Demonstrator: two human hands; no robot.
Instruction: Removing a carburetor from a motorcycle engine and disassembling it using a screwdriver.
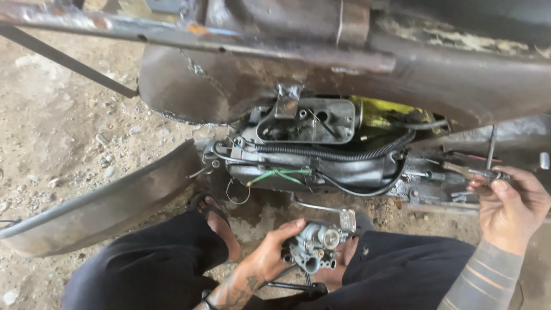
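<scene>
My left hand (270,255) grips a small grey metal carburettor (315,244) between my knees, low in the head view. My right hand (511,204) is raised at the right edge and holds a thin T-shaped metal tool (489,166) by its handle. Straight ahead sits an exposed dark engine unit (313,152) with a grey open housing on top, black hoses and green wires. It lies under a rusty vehicle body panel (241,80). Both hands are apart from the engine.
A detached curved dark side panel (109,201) lies on the dirt ground at the left. A rusty bar (63,60) slants across the upper left. My sandalled foot (221,221) rests in front of the engine. Loose stones litter the sandy ground (69,132).
</scene>
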